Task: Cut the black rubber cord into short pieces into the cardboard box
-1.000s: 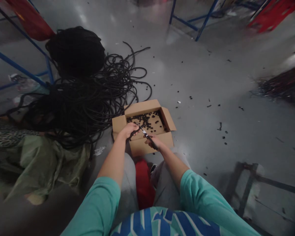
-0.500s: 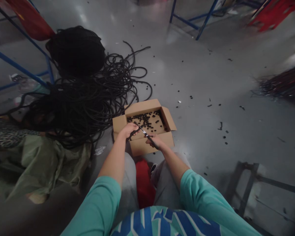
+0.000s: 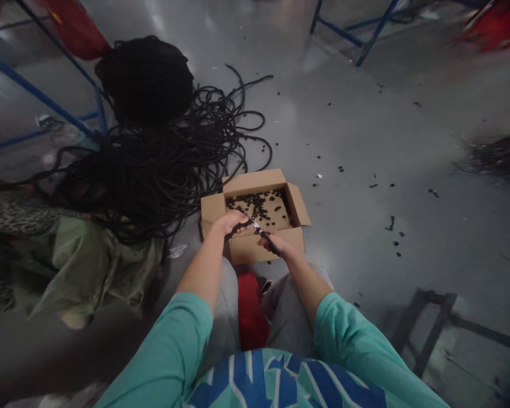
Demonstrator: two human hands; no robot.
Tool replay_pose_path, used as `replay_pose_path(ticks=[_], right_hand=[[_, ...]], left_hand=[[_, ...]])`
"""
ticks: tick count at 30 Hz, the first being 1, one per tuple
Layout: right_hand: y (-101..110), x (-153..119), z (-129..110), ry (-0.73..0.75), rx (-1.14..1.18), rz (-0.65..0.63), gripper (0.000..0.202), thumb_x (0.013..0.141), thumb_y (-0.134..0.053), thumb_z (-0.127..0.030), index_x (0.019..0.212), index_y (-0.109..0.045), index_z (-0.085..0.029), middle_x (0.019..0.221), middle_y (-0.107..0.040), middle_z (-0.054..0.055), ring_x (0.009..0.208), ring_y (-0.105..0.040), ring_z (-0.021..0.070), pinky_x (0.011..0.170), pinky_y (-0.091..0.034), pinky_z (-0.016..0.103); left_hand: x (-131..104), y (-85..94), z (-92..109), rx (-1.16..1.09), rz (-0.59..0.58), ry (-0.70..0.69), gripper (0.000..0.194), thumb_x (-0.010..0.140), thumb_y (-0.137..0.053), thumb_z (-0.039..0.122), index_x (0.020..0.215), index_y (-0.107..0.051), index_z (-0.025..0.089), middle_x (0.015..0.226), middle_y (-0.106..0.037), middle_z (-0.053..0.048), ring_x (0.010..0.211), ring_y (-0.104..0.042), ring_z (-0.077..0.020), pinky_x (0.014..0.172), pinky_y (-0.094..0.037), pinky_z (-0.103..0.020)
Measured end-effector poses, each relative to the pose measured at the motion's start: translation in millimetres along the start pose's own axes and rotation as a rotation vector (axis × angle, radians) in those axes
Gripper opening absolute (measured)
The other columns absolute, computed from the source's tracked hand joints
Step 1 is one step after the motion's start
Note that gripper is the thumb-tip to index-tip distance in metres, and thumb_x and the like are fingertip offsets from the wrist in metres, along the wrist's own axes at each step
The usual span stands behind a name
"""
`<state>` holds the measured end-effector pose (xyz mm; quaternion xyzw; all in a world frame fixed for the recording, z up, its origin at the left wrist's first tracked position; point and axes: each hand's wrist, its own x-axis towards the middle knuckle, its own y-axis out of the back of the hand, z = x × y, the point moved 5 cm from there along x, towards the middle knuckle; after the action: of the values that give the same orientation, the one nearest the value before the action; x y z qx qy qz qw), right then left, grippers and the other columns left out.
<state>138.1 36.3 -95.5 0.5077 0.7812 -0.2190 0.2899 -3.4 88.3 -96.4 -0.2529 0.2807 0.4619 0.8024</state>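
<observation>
My left hand (image 3: 234, 221) is closed round a black rope (image 3: 234, 232), whose end points to the right between thumb and fingers. Wrapped in my right hand (image 3: 276, 242) is a slim cutting tool (image 3: 267, 238) with a black handle and a shiny metal front. Its tip meets the rope's end by my left fingertips; whether its blades are parted is too small to tell. Both hands are above the near side of an open cardboard box (image 3: 266, 249). Many short black rope pieces (image 3: 259, 205) lie scattered inside.
A big black rope coil (image 3: 147, 79) and loose tangled rope (image 3: 153, 170) spread at the left, beside a blue metal frame (image 3: 46, 93) and olive cloth (image 3: 93, 272). Small black scraps (image 3: 395, 243) dot the grey floor. Another blue frame (image 3: 376, 34) stands at the back right.
The view has shifted, so the surroundings appear further right. Both hands keep their grips on the rope and the tool, with the tool's tip still at the rope's end.
</observation>
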Motion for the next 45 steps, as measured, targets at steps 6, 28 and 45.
replay_pose_path(ticks=[6, 28, 45], right_hand=[[3, 3, 10, 0.001, 0.01, 0.015, 0.044, 0.048, -0.053, -0.013, 0.092, -0.056, -0.015, 0.038, -0.039, -0.01, 0.032, -0.032, 0.0046, 0.034, -0.021, 0.017], [1, 2, 8, -0.002, 0.247, -0.081, 0.049, 0.047, -0.059, -0.02, 0.095, -0.05, -0.016, 0.041, -0.038, -0.01, 0.034, -0.033, 0.0056, 0.034, -0.022, 0.017], [6, -4, 4, 0.007, 0.169, -0.151, 0.058, 0.047, -0.058, -0.015, 0.105, -0.05, -0.017, 0.058, -0.052, -0.006, 0.05, -0.047, 0.0082, 0.045, -0.034, 0.019]], left_hand=[[-1, -3.9, 0, 0.05, 0.059, 0.006, 0.019, 0.071, -0.056, 0.019, 0.055, -0.053, 0.008, 0.051, -0.055, -0.004, 0.036, -0.044, -0.0059, 0.037, -0.034, -0.018], [0, -6.4, 7, 0.105, 0.113, -0.026, 0.018, 0.074, -0.054, 0.019, 0.06, -0.057, 0.009, 0.048, -0.054, -0.002, 0.033, -0.04, -0.0051, 0.036, -0.029, -0.018], [10, 9.4, 2, 0.141, 0.146, -0.15, 0.012, 0.069, -0.055, 0.02, 0.061, -0.054, 0.012, 0.055, -0.054, 0.001, 0.039, -0.041, -0.0049, 0.041, -0.03, -0.019]])
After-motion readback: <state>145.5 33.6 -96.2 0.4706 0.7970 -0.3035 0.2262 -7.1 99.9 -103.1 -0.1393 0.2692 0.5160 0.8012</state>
